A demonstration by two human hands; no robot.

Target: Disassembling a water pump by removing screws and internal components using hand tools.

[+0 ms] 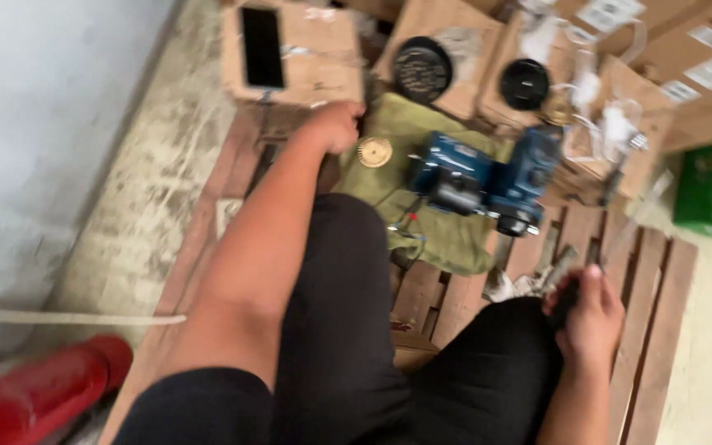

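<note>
Left hand: my left hand (pixel 333 125) is stretched out ahead, curled into a loose fist at the near edge of the green cloth (pixel 422 222) — blur keeps me from telling whether it grips anything.
Right hand: my right hand (pixel 588 317) rests by my right knee, closed around a dark slim tool (pixel 569 290); what kind of tool I cannot tell.
Brass gear: the small toothed brass gear (pixel 374 152) lies flat on the green cloth, just right of my left hand and nearly touching it.
Blue motor unit: the blue motor unit (pixel 488 177) lies on the same cloth, right of the gear, its long axis running left to right — my left hand is the nearer one, my right hand sits well apart below it.
Cardboard boxes: beyond the cloth stand open cardboard boxes (pixel 294 58); two of them carry round black parts (pixel 422 67) on top, and what lies inside is hidden.
Pallet: the cloth is spread on a wooden pallet (pixel 648 330) that serves as my worktop.
Red pipe: a red pipe (pixel 39 391) lies far left of the cloth, near my left leg.
</note>
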